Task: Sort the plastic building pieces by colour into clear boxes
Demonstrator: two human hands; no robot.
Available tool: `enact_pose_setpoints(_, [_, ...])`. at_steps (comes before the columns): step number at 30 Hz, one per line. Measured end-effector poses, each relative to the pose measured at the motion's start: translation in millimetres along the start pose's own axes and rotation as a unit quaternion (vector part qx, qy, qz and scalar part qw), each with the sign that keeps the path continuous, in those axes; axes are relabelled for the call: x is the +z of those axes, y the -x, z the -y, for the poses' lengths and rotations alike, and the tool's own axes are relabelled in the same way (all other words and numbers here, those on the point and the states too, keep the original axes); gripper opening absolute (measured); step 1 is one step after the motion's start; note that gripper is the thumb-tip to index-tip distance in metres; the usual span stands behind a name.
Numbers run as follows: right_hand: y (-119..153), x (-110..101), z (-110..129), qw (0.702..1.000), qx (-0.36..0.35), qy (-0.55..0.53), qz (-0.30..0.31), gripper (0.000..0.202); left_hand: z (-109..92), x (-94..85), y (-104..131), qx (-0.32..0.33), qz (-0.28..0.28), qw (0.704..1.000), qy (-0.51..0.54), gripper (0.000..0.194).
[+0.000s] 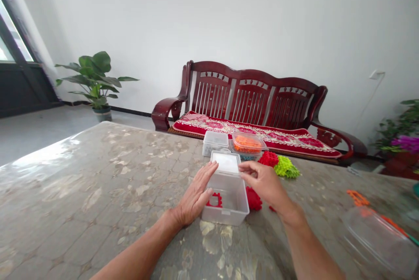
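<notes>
A clear plastic box [225, 216] stands on the table in front of me, its hinged lid [225, 163] raised at the far side. One red square frame-shaped plastic piece [215, 200] lies inside the box. My left hand [198, 192] rests along the box's left side, fingers stretched out and thumb over the rim. My right hand [262, 179] is at the lid's right edge, fingers bent and thumb and forefinger closed on it. Just right of the box, partly under my right forearm, sits a cluster of red pieces [253, 198].
Behind the box are a lidded clear container [215, 142] and a tub of orange pieces [248, 142]. Red [268, 158] and lime-green clusters [286, 167] lie to their right. An upturned-looking clear container [379, 236] and orange pieces [358, 198] are at right. A wooden bench [248, 97] stands beyond the table.
</notes>
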State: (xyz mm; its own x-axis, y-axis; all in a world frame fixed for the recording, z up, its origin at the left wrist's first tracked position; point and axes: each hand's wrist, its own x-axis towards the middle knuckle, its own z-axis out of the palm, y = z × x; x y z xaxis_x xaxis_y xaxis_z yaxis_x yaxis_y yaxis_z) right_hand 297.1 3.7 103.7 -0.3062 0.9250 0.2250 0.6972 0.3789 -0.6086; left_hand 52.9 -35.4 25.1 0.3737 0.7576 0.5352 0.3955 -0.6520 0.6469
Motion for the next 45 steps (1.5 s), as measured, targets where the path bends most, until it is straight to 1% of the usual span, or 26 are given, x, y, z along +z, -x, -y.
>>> enact_pose_setpoints(1, [-0.9,-7.9,-8.7,1.000,0.017,0.008,-0.005,0.032,-0.4,-0.2,-0.2,0.000,0.001,1.000,0.002,0.059])
enact_pose_setpoints(2, [-1.0,-15.1,-16.5,0.999,0.029,0.029,0.007,0.036,-0.7,-0.3,-0.3,0.001,0.001,1.000,0.003,0.059])
enact_pose_setpoints(3, [-0.2,-21.2,-23.0,0.997,0.036,0.059,0.031,0.040,-0.8,-0.5,-0.3,0.002,0.001,1.000,0.005,0.059])
enact_pose_setpoints(5, [3.6,-28.1,-31.1,0.986,0.034,0.130,0.100,0.050,-0.3,-0.5,-0.3,0.000,0.001,1.000,0.005,0.059])
enact_pose_setpoints(7, [8.7,-28.3,-33.3,0.969,0.020,0.184,0.161,0.058,0.8,-0.3,-0.1,-0.002,0.002,1.000,0.004,0.059])
enact_pose_setpoints(8, [11.0,-26.7,-33.0,0.963,0.014,0.200,0.182,0.060,1.3,-0.3,-0.1,-0.003,0.003,1.000,0.004,0.059])
enact_pose_setpoints(10, [14.1,-22.2,-31.6,0.954,0.005,0.218,0.204,0.064,1.8,-0.3,-0.2,-0.004,0.002,1.000,0.004,0.059])
enact_pose_setpoints(13, [15.2,-16.6,-30.4,0.947,0.005,0.245,0.207,0.064,1.1,-1.0,-0.8,-0.007,0.007,1.000,0.005,0.058])
enact_pose_setpoints(16, [14.3,-15.5,-30.5,0.941,-0.002,0.269,0.203,0.053,0.1,-1.5,-1.3,-0.008,0.008,1.000,0.005,0.058])
enact_pose_setpoints(19, [13.9,-18.2,-30.1,0.943,0.001,0.271,0.193,0.045,0.1,-1.3,-1.1,-0.009,0.005,1.000,0.005,0.057])
enact_pose_setpoints(24, [16.2,-25.2,-29.7,0.953,0.043,0.256,0.157,0.051,0.9,-1.2,-0.7,-0.007,0.004,1.000,0.007,0.057])
enact_pose_setpoints(28, [19.9,-27.2,-27.1,0.954,0.028,0.244,0.174,0.051,1.0,-1.9,-0.6,-0.006,0.008,1.000,0.007,0.056])
enact_pose_setpoints(32, [21.7,-26.7,-19.2,0.955,0.023,0.238,0.175,0.041,1.7,-1.9,-0.7,-0.006,0.010,1.000,0.007,0.055])
enact_pose_setpoints(35, [24.2,-27.0,-12.1,0.950,0.048,0.252,0.178,0.030,2.0,-1.6,-1.2,-0.004,0.008,1.000,0.008,0.056])
enact_pose_setpoints(37, [30.0,-27.5,-7.7,0.940,0.065,0.270,0.197,0.021,1.6,-1.4,-1.6,-0.005,0.007,1.000,0.008,0.056])
enact_pose_setpoints(39, [40.8,-27.1,-3.8,0.936,0.068,0.275,0.211,0.018,0.8,-1.2,-1.8,-0.007,0.009,1.000,0.008,0.056])
enact_pose_setpoints(42, [63.7,-21.4,1.1,0.939,0.071,0.258,0.216,0.028,0.3,-0.8,-1.8,-0.008,0.009,1.000,0.010,0.056])
enact_pose_setpoints(45, [85.2,-10.2,3.9,0.930,0.089,0.274,0.227,0.036,1.8,-0.2,-1.4,-0.008,0.007,1.000,0.009,0.056])
